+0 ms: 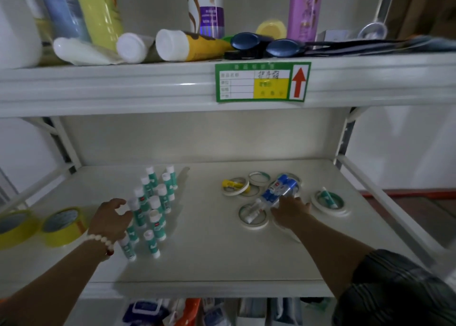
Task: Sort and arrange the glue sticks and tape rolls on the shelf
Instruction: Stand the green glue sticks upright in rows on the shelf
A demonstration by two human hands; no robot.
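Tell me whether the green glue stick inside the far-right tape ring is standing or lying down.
Lying down. The green glue stick rests on its side inside the white tape ring, unlike the upright sticks grouped at left.

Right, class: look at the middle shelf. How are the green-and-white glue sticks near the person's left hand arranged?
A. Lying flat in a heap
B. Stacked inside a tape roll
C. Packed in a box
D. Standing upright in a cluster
D: the green-and-white glue sticks stand upright on their ends with white caps up, grouped beside the left hand on the bare middle shelf, with no box around them.
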